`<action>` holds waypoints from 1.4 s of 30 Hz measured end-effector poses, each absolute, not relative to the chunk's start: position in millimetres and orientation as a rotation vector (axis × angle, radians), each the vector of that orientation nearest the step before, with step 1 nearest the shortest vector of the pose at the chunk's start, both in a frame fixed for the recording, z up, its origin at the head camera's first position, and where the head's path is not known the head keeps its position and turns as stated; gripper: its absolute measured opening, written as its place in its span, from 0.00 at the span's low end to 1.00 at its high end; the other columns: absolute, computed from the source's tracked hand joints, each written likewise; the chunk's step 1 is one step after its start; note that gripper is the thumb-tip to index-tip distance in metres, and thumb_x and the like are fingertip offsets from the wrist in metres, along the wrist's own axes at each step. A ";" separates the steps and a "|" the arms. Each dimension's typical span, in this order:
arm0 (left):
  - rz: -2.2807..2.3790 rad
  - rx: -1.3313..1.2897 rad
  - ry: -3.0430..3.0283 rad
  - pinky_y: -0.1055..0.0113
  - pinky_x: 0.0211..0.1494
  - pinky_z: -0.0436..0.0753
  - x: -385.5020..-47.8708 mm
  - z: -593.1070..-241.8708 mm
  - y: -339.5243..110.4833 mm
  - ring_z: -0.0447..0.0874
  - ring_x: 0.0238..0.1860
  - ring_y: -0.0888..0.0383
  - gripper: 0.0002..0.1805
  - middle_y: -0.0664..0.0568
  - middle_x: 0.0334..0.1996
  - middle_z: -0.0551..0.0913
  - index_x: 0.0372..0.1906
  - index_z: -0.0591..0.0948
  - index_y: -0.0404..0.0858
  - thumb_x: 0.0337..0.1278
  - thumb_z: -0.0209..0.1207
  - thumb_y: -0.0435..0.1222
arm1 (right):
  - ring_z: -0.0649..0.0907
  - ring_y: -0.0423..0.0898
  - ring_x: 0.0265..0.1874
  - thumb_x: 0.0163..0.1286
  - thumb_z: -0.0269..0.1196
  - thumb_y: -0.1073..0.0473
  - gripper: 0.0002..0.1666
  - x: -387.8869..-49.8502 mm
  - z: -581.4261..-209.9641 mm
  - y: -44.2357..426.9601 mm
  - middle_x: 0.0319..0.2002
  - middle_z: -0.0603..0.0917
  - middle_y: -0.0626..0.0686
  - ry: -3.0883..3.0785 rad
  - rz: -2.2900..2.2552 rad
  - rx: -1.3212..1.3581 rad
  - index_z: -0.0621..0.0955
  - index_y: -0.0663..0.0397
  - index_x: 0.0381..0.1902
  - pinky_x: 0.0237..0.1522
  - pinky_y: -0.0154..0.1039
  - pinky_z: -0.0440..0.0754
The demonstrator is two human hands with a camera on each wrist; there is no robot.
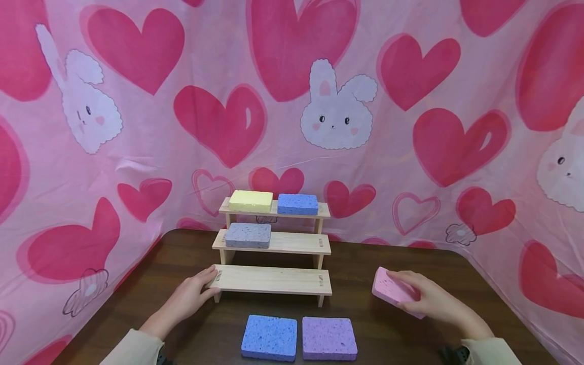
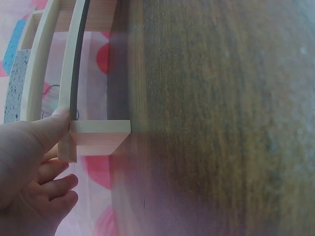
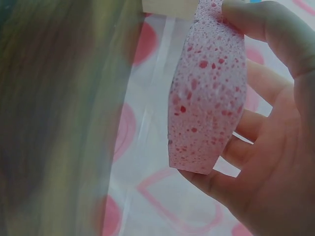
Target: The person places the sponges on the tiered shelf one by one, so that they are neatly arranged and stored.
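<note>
A pink sponge (image 1: 396, 292) is held by my right hand (image 1: 433, 299), tilted, at the right of the table. The right wrist view shows the pitted sponge (image 3: 206, 98) between thumb and fingers. With thumb and fingers, my left hand (image 1: 189, 296) grips the left end of the lowest step of a three-tier wooden stand (image 1: 274, 280). In the left wrist view the thumb presses the front edge of that step (image 2: 69, 83). On the top tier sit a yellow sponge (image 1: 251, 201) and a blue sponge (image 1: 297, 204). A grey sponge (image 1: 248, 235) lies on the middle tier, at its left.
In front of the stand, a second blue sponge (image 1: 269, 337) and a purple sponge (image 1: 329, 338) lie side by side on the dark wooden table (image 1: 356, 268). Behind and around the table hangs a pink cloth (image 1: 283, 147) with hearts and rabbits.
</note>
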State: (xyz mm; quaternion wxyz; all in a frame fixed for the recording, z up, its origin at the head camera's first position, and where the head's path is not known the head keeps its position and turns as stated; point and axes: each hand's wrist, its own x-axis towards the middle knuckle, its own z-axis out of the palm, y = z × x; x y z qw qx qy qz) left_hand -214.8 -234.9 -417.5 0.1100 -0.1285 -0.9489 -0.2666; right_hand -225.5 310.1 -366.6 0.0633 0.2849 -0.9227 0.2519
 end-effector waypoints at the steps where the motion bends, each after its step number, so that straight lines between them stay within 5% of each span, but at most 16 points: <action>1: -0.781 -0.380 -2.789 0.47 0.56 0.69 -214.4 -417.2 -234.9 0.67 0.59 0.39 0.29 0.35 0.60 0.69 0.57 0.73 0.27 0.50 0.65 0.37 | 0.72 0.50 0.43 0.50 0.71 0.50 0.40 -226.5 -365.1 308.3 0.51 0.75 0.56 -2.794 0.770 0.858 0.72 0.51 0.61 0.41 0.51 0.75; 9: -0.779 -0.379 -2.785 0.47 0.56 0.69 -214.1 -416.9 -234.6 0.68 0.59 0.39 0.29 0.35 0.60 0.69 0.57 0.73 0.27 0.50 0.65 0.37 | 0.71 0.46 0.44 0.52 0.70 0.50 0.40 -234.0 -355.0 293.7 0.52 0.74 0.50 -2.809 0.776 0.873 0.71 0.47 0.63 0.42 0.44 0.75; 42: -0.765 -0.403 -2.767 0.47 0.56 0.70 -214.0 -416.2 -234.5 0.68 0.58 0.40 0.29 0.35 0.59 0.69 0.57 0.73 0.26 0.49 0.65 0.36 | 0.71 0.51 0.51 0.51 0.71 0.51 0.42 -263.1 -328.0 240.0 0.56 0.73 0.54 -2.760 0.724 0.985 0.70 0.50 0.64 0.52 0.55 0.71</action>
